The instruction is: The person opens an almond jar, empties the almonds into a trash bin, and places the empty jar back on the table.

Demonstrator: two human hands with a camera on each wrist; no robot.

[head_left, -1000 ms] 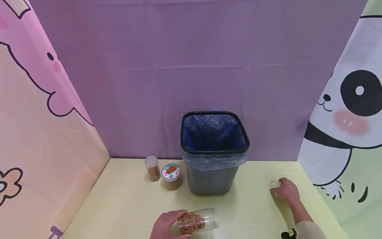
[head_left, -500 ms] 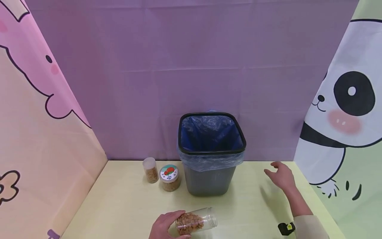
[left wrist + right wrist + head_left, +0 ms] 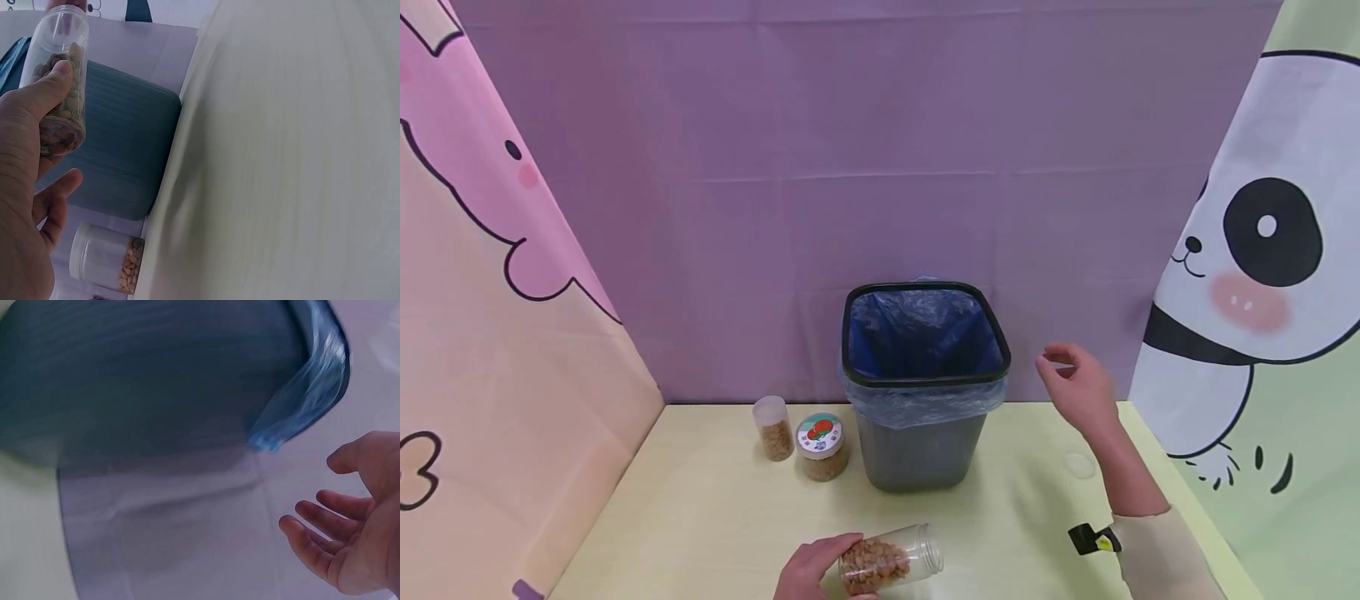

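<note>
My left hand (image 3: 816, 571) grips the lower end of a clear open-mouthed jar (image 3: 917, 556), partly filled with brown nut-like pieces. The jar lies on its side in that grip, mouth toward the right. In the left wrist view my thumb presses along the jar (image 3: 62, 134). Raised to the right of the bin (image 3: 919, 450), my right hand (image 3: 1082, 387) holds nothing, its fingers loosely bent. The right wrist view also shows that hand (image 3: 356, 531), apart from the bin liner (image 3: 312, 387). A clear round lid (image 3: 1080, 465) lies on the table below it.
Left of the bin stand a low jar with a tomato-printed lid (image 3: 822, 454) and a slim container of brown pieces (image 3: 774, 429). A purple backdrop (image 3: 737, 208) rises behind the table (image 3: 700, 500). Printed panels, one with a panda (image 3: 1262, 233), flank the sides.
My right hand has let go of the clear lid, leaving it on the table, and has risen up and left toward the bin. My left hand keeps the jar in nearly the same place.
</note>
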